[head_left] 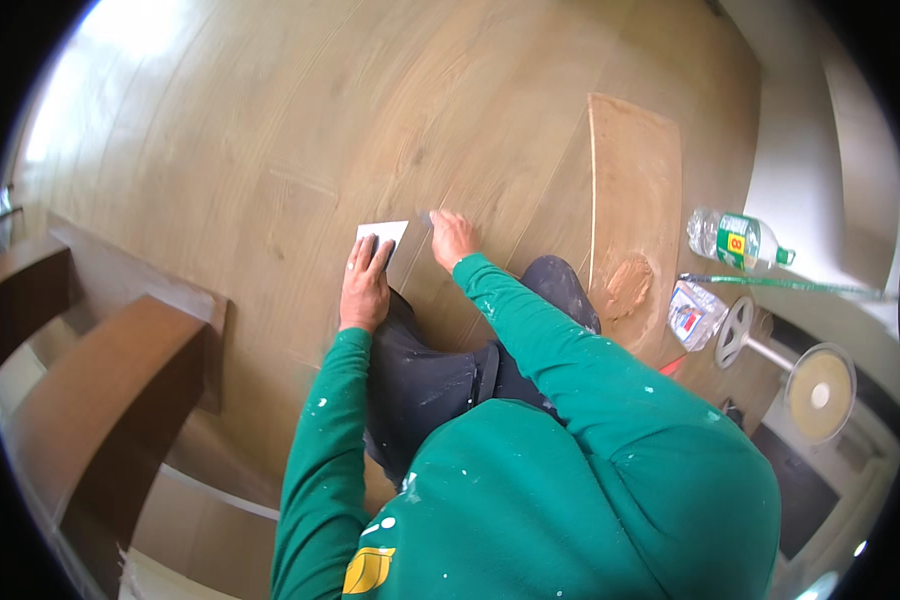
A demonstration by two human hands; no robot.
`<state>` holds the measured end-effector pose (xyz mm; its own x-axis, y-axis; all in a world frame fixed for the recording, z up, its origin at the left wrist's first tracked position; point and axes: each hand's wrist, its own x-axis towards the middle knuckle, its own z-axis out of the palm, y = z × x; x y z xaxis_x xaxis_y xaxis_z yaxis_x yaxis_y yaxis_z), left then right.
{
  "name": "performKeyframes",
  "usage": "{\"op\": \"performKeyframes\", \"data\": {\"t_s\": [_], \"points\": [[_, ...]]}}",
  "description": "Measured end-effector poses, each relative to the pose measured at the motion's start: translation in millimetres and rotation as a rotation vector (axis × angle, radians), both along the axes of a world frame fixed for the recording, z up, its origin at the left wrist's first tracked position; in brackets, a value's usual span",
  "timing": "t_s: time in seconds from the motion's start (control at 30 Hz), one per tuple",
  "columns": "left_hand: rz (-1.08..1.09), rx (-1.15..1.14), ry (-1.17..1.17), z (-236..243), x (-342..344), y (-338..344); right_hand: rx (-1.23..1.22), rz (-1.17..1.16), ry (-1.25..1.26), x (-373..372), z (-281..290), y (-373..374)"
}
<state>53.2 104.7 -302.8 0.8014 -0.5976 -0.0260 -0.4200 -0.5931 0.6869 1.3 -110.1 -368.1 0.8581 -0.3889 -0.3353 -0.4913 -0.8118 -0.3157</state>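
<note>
**Left hand (366, 285) and right hand (453, 240) each grasp a small flat tool over a wood floor (300, 130)**

The left hand grips a white-bladed scraper (390, 230) by its dark handle, fingers laid along the back and the pale blade angled away from the person. The right hand is closed around a small knife (425, 218); only a grey sliver of it shows past the fingers, so I cannot tell its full shape or whether it touches the floor. The two tools sit near each other, with a narrow gap between them.

Both tools should be light. The scraper's blade is probably thin and springy, best held by the handle with fingertips off the edge; the knife likely wants a firm pinch close behind its blade. The brown paste (628, 288) looks soft and sticky, so its board (635, 170) is best taken by a long edge, away from the smear.

The widest stretch of planking lies ahead of the hands. Brown steps (120, 380) limit the left side. On the right, the board lies just beside a knee (560, 280), with a plastic bottle (738, 240) beyond it, near the white wall (800, 130).
</note>
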Motion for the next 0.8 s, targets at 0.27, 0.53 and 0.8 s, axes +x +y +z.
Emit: {"op": "performKeyframes", "data": {"t_s": [0.27,0.53,0.8], "points": [[0.596,-0.816,0.993,23,-11,-20,0.516,-0.186,-0.384,-47,150,-42],[0.351,-0.881,1.417,120,-57,-72,0.298,0.098,-0.526,-140,284,-6],[-0.475,-0.683,0.163,189,-122,-90,1.297,-0.907,-0.541,-254,281,-30]]}}
